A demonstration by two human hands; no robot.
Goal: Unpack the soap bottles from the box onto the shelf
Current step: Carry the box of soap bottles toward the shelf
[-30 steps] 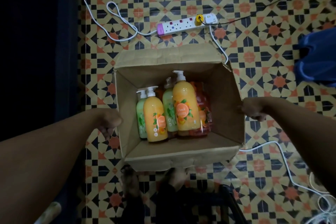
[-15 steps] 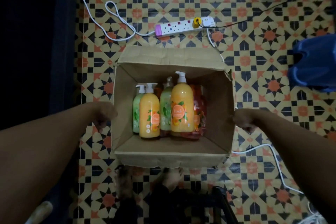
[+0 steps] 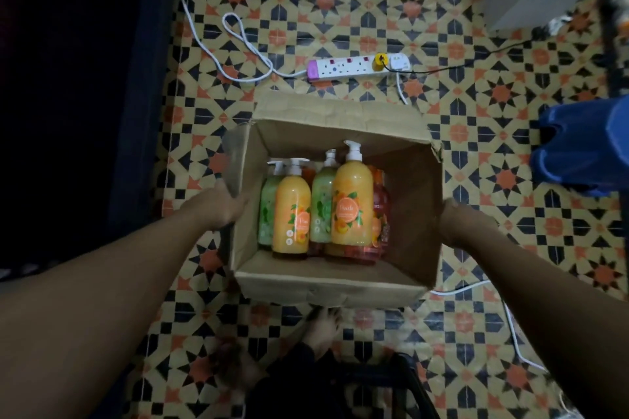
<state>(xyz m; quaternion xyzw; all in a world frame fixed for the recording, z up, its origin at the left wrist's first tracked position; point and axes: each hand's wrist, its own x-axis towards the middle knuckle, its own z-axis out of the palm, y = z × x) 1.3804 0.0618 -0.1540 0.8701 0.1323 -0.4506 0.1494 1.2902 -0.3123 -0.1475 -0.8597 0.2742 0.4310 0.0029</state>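
Risks: the box [image 3: 326, 289] seems held up between both hands by its side walls only. The cardboard is creased and soft and the load is full, so a wall could buckle or slide out of the grip and dump everything. The tall orange bottle [image 3: 352, 207] stands above the rest and would likely topple if the box tilts. A white cable [image 3: 510, 323] at lower right and a power strip [image 3: 357, 65] at top centre lie on the floor [image 3: 476, 133] near the feet [image 3: 323, 326], a trip hazard. The light is dim and no shelf is in view.

The left hand [image 3: 221, 207] is at the left wall, thumb hooked over the rim and gripping; its other fingers are hidden. The right hand [image 3: 459, 221] is against the outer right wall with its fingers hidden, so I can't tell if they are curled or flat.

The bottles [image 3: 292, 218] are all inside the box at frame centre, upright and packed touching, toward its left. They have white pump tops and are orange, green and red, with fruit labels. None are out yet.
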